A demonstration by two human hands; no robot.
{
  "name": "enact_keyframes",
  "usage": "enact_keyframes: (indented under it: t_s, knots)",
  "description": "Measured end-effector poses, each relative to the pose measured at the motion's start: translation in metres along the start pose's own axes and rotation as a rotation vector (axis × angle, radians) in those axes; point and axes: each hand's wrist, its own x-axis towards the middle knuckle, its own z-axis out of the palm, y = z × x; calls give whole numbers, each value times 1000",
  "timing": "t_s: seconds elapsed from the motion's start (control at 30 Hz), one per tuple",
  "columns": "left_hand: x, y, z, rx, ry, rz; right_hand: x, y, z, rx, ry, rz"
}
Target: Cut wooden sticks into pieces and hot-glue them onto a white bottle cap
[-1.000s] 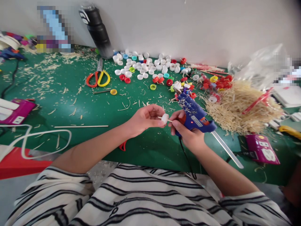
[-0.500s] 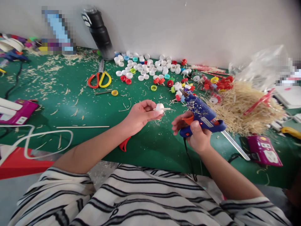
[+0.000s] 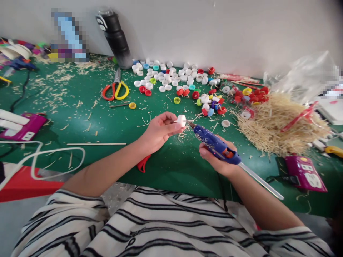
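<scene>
Between the thumb and fingers of my left hand [image 3: 160, 129] is a white bottle cap [image 3: 181, 120] with a thin wooden stick through it. My right hand [image 3: 218, 157] is wrapped round a blue hot glue gun [image 3: 214, 142], which has wood shavings stuck on its barrel and a clear glue stick [image 3: 261, 181] out of its back. The gun's nozzle points left and lies close against the stick on the cap's right side. Whether it touches cannot be made out.
Many loose bottle caps [image 3: 177, 80] lie at the back, near a black bottle [image 3: 115, 39]. Scissors [image 3: 115, 89] rest left of them. A heap of thin wooden sticks [image 3: 281, 125] is at right, beside a purple box [image 3: 305, 174]. One long stick [image 3: 96, 144] lies at left.
My right hand has turned the glue gun and brought its nozzle down and left to the cap. My left hand stays nearly in place with the cap.
</scene>
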Motion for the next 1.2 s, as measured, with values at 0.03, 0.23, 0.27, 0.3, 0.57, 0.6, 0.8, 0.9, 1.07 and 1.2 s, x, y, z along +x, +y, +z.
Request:
enact_keyframes:
  t_s: [0.03, 0.23, 0.27, 0.3, 0.57, 0.6, 0.8, 0.9, 1.07, 1.2]
  knots:
    - [0, 0, 0, 2, -4, -2, 1, -2, 0, -37, 0, -27]
    - [0, 1, 0, 11, -7, -3, 2, -5, 3, -85, 58, -70]
    - [0, 1, 1, 9, -4, 0, 1, -3, 4, -77, 66, -55]
    - [-1, 1, 2, 7, -2, 2, 1, -2, 4, -67, 73, -34]
    - [1, 2, 2, 20, 3, 20, -2, 10, 6, 49, 54, 99]
    - [1, 2, 1, 21, 2, 22, -2, 11, 6, 54, 51, 105]
    - [0, 1, 0, 38, 10, 47, -3, 13, 8, 78, 57, 131]
    - [0, 2, 1, 25, 16, 57, -2, 14, 8, 88, 54, 133]
    - [0, 3, 1, 45, 14, 60, -1, 12, 9, 123, 49, 145]
    - [0, 2, -1, 69, 11, 70, -1, 12, 10, 125, 56, 146]
